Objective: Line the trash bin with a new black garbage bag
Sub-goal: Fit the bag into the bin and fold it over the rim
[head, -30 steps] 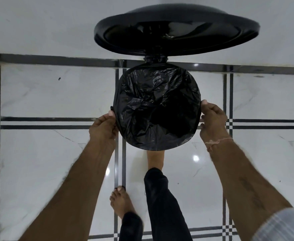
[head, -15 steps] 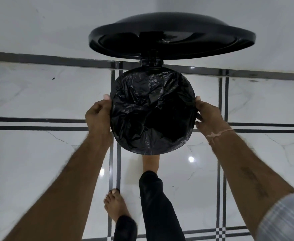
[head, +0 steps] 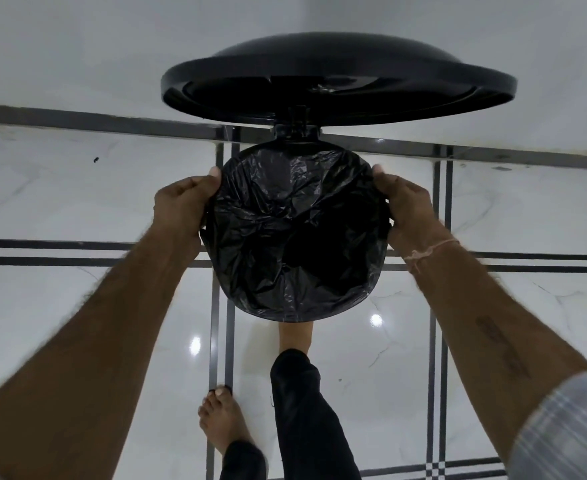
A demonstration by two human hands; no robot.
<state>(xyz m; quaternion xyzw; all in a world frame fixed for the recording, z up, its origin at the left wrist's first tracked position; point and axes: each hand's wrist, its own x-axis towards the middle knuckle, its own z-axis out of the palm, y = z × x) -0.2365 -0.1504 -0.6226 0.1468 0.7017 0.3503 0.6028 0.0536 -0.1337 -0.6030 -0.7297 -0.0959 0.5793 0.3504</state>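
Observation:
A round black pedal trash bin stands on the floor against the wall, its lid (head: 337, 77) raised. A crinkled black garbage bag (head: 285, 216) lies inside the bin, folded over the rim all round so the rim itself is hidden. My left hand (head: 181, 206) grips the bag's edge at the upper left of the rim. On the upper right of the rim, my right hand (head: 406, 206) grips the bag too. The bin's body is hidden beneath the bag and rim.
The floor (head: 77, 306) is glossy white marble tile with dark stripe lines. A white wall (head: 77, 46) rises just behind the bin. My right foot (head: 295, 336) is under the bin's front, apparently on the pedal, and my left bare foot (head: 221, 420) stands nearer.
Both hands have slid along the rim from its sides toward the back, near the hinge, still holding the bag's edge. The view has shifted slightly.

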